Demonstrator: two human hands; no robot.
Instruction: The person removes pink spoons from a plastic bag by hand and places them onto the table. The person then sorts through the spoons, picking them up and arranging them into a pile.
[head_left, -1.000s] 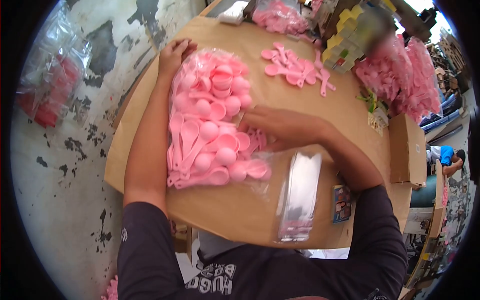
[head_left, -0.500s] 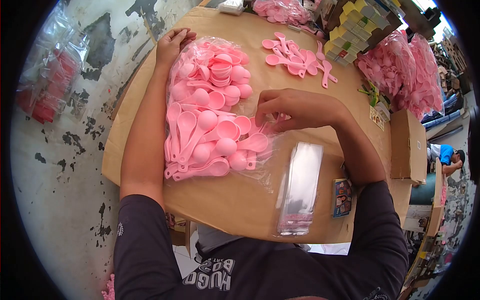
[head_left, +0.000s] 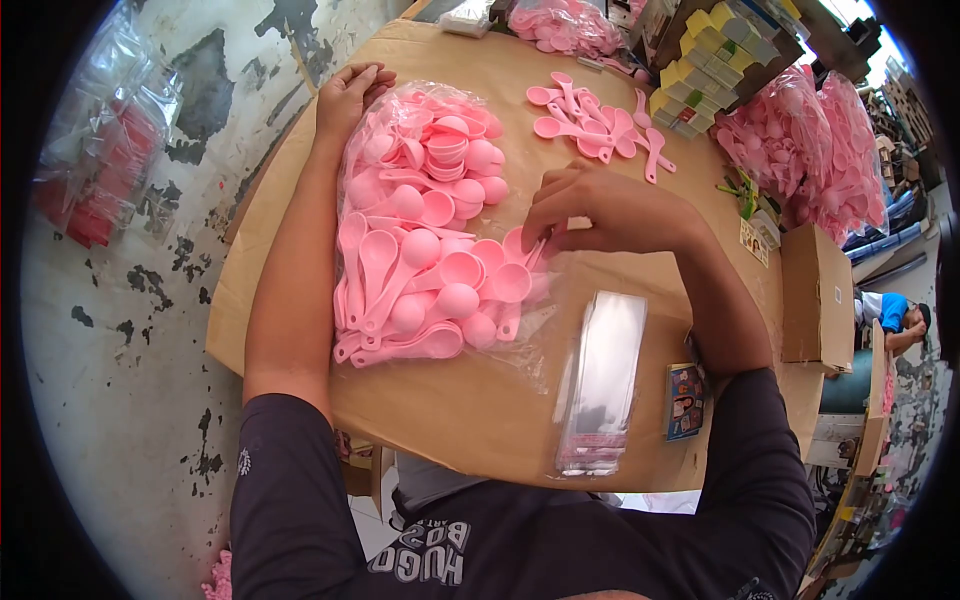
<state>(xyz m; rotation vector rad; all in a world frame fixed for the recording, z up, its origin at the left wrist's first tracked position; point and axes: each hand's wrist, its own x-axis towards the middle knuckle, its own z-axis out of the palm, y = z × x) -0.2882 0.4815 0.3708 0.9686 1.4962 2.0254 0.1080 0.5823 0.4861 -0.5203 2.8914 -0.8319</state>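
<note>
A clear plastic bag full of pink measuring spoons (head_left: pixel 415 255) lies on the brown-covered table (head_left: pixel 480 420). At the bag's top left corner, my left hand (head_left: pixel 352 92) has its fingers curled together at the bag's edge; what they hold, if anything, is hidden. My right hand (head_left: pixel 580 212) is at the bag's right side, with thumb and fingers pinched on the handle of a pink spoon (head_left: pixel 515 245). Farther back lies a loose group of pink spoons (head_left: pixel 600 125). Flat clear plastic sleeves (head_left: pixel 602 385) rest nearer my body, right of the bag.
A picture card (head_left: pixel 685 400) lies beside my right forearm. On the right are a cardboard box (head_left: pixel 815 295) and bagged pink spoons (head_left: pixel 790 150). Yellow and white stacked pieces (head_left: pixel 705 65) stand at the back. Another person (head_left: pixel 895 315) is at the far right.
My right hand has risen slightly, and its fingers now pinch a spoon whose handle stands up at the bag's right edge. My left hand remains at the bag's corner.
</note>
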